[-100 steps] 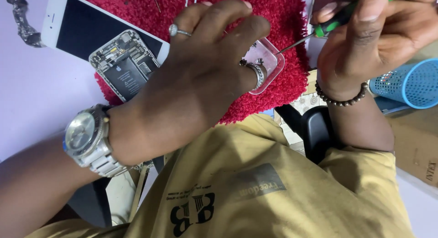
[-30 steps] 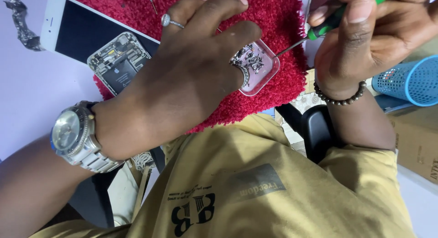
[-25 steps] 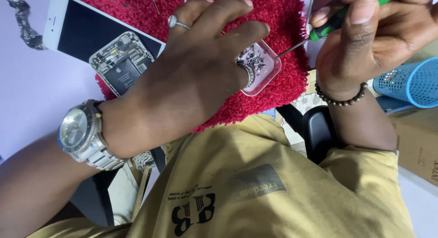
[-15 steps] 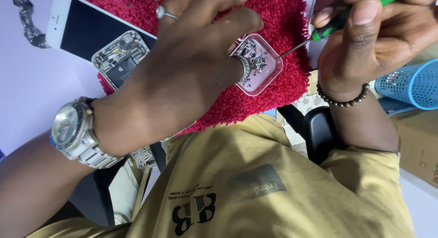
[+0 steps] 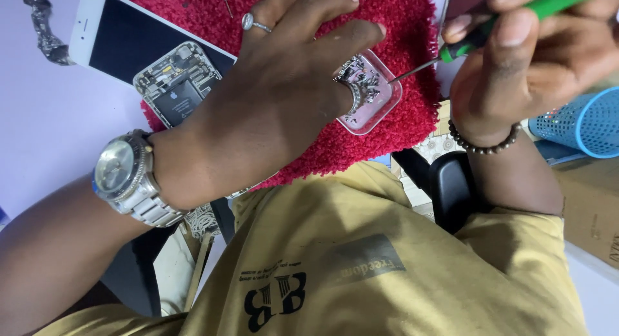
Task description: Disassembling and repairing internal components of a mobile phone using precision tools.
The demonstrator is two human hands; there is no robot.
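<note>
Screws in the clear tray look tiny, light, easily scattered. My left hand lies open over the tray's edge while my right hand grips the green screwdriver, best held by its handle.

Since the earlier pictures the left hand has slid back down the red mat, uncovering more of the opened phone; its thumb seems closer to the small clear tray.

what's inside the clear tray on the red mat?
The clear tray holds small dark screws or parts; the left hand covers its left half. The screwdriver tip reaches its rim.
</note>
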